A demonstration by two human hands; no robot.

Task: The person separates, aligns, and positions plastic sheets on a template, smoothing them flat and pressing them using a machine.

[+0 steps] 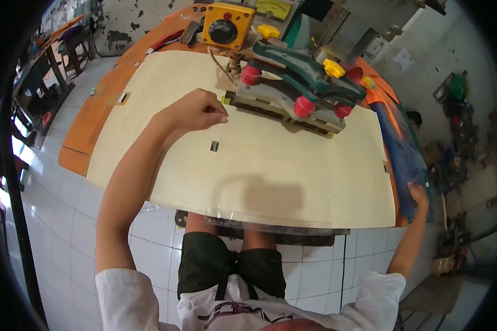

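My left hand (203, 111) hovers over the cream board, left of the press head, with its fingers curled together. Whatever those fingers hold, if anything, is hidden. The press head (287, 110) has a long metal bar, red knobs and a dark green frame. On the far right, my right hand (418, 194) grips the near edge of a blue-tinted clear plastic sheet (398, 151), thumb on top. A small dark rectangular piece (214, 146) lies on the cream board (165, 71), below my left hand.
A yellow control box with a black dial (225, 27) stands at the back, beside a yellow meter (273, 10). Yellow knobs (333, 68) top the press. Orange wooden tabletop (74, 160) borders the board. A clear strip (270, 218) runs along the board's front edge.
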